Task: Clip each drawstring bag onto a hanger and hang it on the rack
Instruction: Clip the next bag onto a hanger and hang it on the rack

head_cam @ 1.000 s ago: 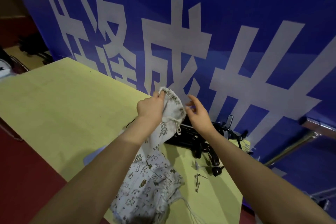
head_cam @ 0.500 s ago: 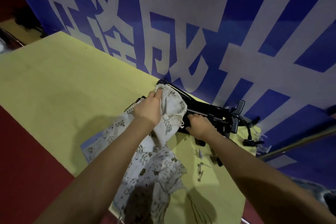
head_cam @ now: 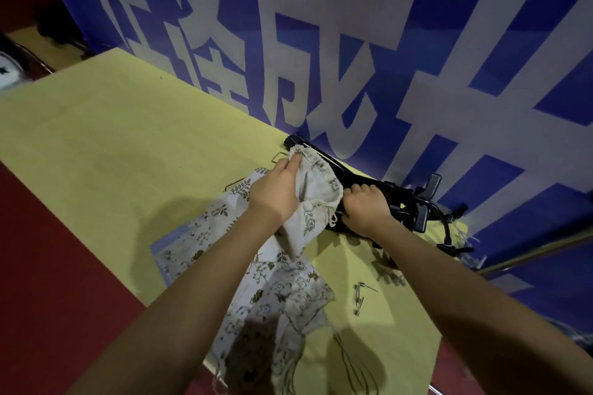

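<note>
A single head-worn wide-angle camera looks forward and steeply down from the person's own standpoint, both forearms reaching out from the bottom edge. It sits close over the yellow surface, tilted so that surface runs diagonally, and faces the blue banner hanging just behind it.

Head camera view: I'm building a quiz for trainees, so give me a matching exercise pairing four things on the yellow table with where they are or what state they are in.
Things:
1. leaf-print cream drawstring bag
2. pile of black clip hangers
3. small loose metal clips
4. flat pile of printed fabric bags

States:
A. gripped by the right hand
B. lying free near the right forearm
C. held up by the left hand
D. under the left forearm

Pairs: 1-C, 2-A, 3-B, 4-D
</note>
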### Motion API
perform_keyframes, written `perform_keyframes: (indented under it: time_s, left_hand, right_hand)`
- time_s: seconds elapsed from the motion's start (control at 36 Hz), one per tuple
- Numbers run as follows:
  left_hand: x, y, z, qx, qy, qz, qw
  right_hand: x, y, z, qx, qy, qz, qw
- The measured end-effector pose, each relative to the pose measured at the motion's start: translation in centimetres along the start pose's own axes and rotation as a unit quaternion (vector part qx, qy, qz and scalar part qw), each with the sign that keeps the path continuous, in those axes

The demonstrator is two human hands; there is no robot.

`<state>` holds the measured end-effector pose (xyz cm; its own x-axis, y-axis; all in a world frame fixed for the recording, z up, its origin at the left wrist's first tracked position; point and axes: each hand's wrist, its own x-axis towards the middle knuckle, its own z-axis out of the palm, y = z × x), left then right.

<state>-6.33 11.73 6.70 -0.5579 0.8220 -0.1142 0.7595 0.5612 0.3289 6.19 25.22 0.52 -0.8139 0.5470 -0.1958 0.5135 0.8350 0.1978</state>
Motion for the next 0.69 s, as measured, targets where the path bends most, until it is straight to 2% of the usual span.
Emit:
perform_keyframes:
  time_s: [0.19,0.39,0.56,0.69]
  left_hand:
    - [-1.7,-0.4,-1.0,0.012,0.044,0.025,0.999]
    - [-3.8,-1.0,-2.4,-0.008,0.061,0.029,0.998]
    - [-5.7,-0.7,-3.5,-0.028,0.063,0.031,0.997]
    - [-6.6,-0.2,-4.6,-0.055,0.079,0.042,0.994]
  right_hand:
    - [-2.5,0.5,-2.8,-0.02,0.049,0.01,0.999]
    - [-5.6,-0.1,-5.4,-0.009,0.115,0.076,0.99]
    - [-8.2,-0.7,-7.9,0.078,0.103,0.146,0.981]
    - [-10.2,-0.7,-9.7,0.168,0.107,0.208,0.958]
